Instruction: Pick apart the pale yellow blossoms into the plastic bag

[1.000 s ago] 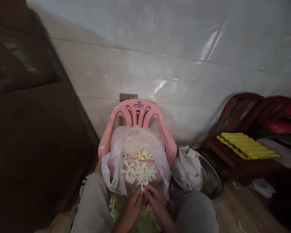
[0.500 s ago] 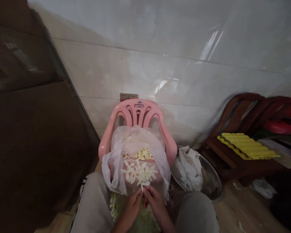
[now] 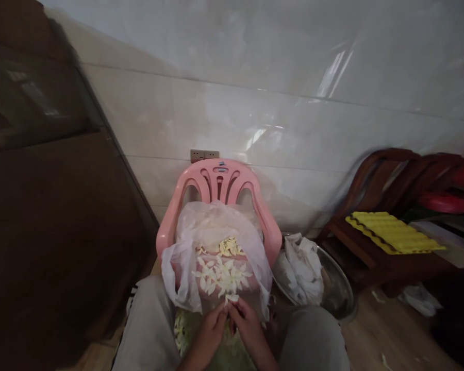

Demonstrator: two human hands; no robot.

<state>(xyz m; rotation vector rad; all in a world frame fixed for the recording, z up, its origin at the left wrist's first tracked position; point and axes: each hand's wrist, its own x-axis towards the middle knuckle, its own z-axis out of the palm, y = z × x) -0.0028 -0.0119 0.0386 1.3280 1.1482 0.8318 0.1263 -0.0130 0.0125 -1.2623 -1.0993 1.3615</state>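
Close together between my knees, my left hand [image 3: 212, 325] and my right hand [image 3: 247, 320] have their fingertips pinched round a small white flower [image 3: 231, 298]. Its pale petals poke out above the fingers; the lower part is hidden by them. Just beyond my fingertips, a spread of white flowers [image 3: 222, 275] lies on a translucent plastic bag [image 3: 181, 273]. Farther back in the bag is a heap of yellowish flowers [image 3: 231, 246]. The bag rests on the seat of a pink plastic chair [image 3: 271, 234]. More pale flowers [image 3: 181, 327] show below, left of my left forearm, above something greenish.
To the right on the floor stands a metal basin [image 3: 342, 288] with a crumpled white bag [image 3: 303, 268] in it. A wooden chair [image 3: 365, 242] bears a yellow corrugated piece [image 3: 394, 233]. A dark brown panel [image 3: 62, 226] rises at the left, and a tiled wall [image 3: 232, 113] is behind.
The white flower in my fingers has shifted slightly, and my fingertips sit a little lower and closer together. The view has moved very slightly; the heaps of flowers look the same.
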